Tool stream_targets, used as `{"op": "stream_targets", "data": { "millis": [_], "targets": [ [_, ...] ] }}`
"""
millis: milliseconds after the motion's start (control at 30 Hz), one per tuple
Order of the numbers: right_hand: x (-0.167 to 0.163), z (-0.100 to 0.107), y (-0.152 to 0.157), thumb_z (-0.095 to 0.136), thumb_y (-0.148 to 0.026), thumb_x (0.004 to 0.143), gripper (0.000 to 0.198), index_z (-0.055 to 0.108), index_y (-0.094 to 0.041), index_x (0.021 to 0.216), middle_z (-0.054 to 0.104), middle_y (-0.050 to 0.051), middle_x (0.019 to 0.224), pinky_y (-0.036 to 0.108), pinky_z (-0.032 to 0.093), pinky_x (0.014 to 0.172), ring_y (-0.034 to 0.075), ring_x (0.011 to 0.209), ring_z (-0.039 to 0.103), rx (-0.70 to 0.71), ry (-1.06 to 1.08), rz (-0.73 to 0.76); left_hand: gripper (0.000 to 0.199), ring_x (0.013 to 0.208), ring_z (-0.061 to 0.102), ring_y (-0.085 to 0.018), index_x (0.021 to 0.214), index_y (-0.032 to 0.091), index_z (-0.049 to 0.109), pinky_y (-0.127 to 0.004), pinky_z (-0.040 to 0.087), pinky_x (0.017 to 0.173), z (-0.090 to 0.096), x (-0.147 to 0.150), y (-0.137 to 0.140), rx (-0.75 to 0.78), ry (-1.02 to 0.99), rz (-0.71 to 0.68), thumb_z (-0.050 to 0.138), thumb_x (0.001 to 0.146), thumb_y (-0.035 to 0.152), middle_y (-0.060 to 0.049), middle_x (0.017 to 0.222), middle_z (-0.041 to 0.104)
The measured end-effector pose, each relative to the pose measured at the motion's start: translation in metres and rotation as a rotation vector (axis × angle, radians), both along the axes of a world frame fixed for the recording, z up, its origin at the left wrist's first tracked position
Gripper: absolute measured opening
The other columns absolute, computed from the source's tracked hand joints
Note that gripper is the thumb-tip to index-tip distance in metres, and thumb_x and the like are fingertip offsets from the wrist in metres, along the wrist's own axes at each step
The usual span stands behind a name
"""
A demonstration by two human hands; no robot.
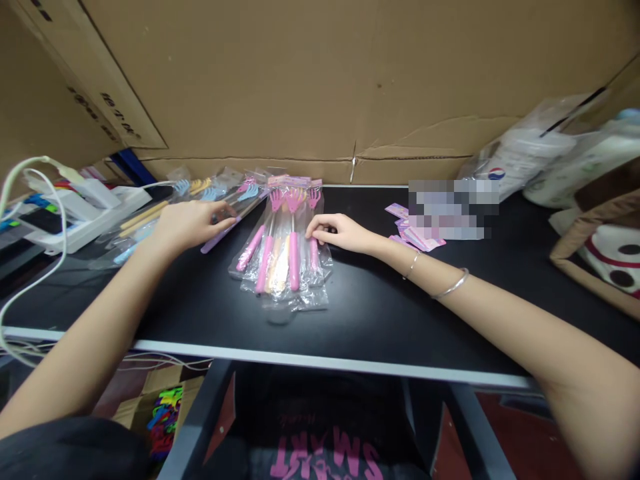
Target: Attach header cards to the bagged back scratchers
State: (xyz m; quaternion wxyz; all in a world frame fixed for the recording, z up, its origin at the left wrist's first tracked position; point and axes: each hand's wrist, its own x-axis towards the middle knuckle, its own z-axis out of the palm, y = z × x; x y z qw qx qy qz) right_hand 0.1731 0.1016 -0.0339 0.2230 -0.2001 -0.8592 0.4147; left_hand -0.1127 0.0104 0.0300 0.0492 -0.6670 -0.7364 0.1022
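Note:
Several pink back scratchers [294,260] in clear plastic bags lie overlapping at the middle of the black table, claw ends pointing away from me. My right hand [340,233] is at the right edge of this pile, its fingers curled in a pinch at the pink handle of the rightmost bagged one. My left hand [193,223] hovers over the left group, fingers loosely bent and apart, tips close to a purple back scratcher [220,239]. Whether they touch it I cannot tell. Beside and behind that hand lie bagged blue back scratchers [207,193] and yellow ones, partly hidden by my arm.
Pink-purple cards [417,235] lie right of my right hand, near a blurred patch. A bagged cup [525,157] and a brown-trimmed bag [580,253] stand at the right. A power strip [87,220] with white cables is at the left. Cardboard [320,80] walls the back.

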Motion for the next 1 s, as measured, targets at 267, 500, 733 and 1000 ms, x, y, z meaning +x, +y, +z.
{"op": "stream_targets", "data": {
  "millis": [267, 500, 733, 1000],
  "targets": [
    [0.000, -0.001, 0.000, 0.054, -0.019, 0.085, 0.013, 0.066, -0.014, 0.088, 0.063, 0.000, 0.070, 0.024, 0.044, 0.065, 0.010, 0.064, 0.057, 0.014, 0.002, -0.007, 0.070, 0.109, 0.064, -0.037, 0.125, 0.021, 0.054, -0.030, 0.033, 0.060, -0.012, -0.004, 0.003, -0.004, -0.059, 0.007, 0.028, 0.086, 0.073, -0.013, 0.119, 0.070],
    [0.001, -0.001, 0.001, 0.055, -0.017, 0.083, 0.016, 0.069, -0.012, 0.088, 0.065, 0.001, 0.071, 0.024, 0.044, 0.068, 0.010, 0.067, 0.058, 0.049, 0.000, -0.031, 0.065, 0.104, 0.066, -0.042, 0.123, 0.016, 0.061, -0.037, 0.040, 0.064, -0.018, 0.006, 0.003, 0.052, 0.070, 0.000, 0.025, 0.089, 0.058, -0.022, 0.113, 0.070],
    [-0.001, -0.003, 0.000, 0.055, -0.016, 0.083, 0.015, 0.068, -0.013, 0.090, 0.064, 0.000, 0.070, 0.023, 0.044, 0.068, 0.010, 0.066, 0.059, 0.073, 0.004, -0.058, 0.062, 0.103, 0.067, -0.042, 0.124, 0.017, 0.061, -0.041, 0.043, 0.068, -0.024, 0.006, 0.002, 0.142, 0.010, 0.038, 0.034, 0.085, 0.057, -0.022, 0.113, 0.070],
    [0.001, -0.004, -0.001, 0.051, -0.012, 0.081, 0.017, 0.067, -0.014, 0.089, 0.062, -0.001, 0.066, 0.024, 0.043, 0.068, 0.010, 0.063, 0.058, 0.113, 0.052, -0.188, 0.064, 0.107, 0.065, -0.042, 0.126, 0.019, 0.058, -0.039, 0.045, 0.069, -0.009, 0.017, -0.004, 0.150, 0.000, 0.104, 0.029, 0.085, 0.059, -0.019, 0.115, 0.070]
  ]
}}
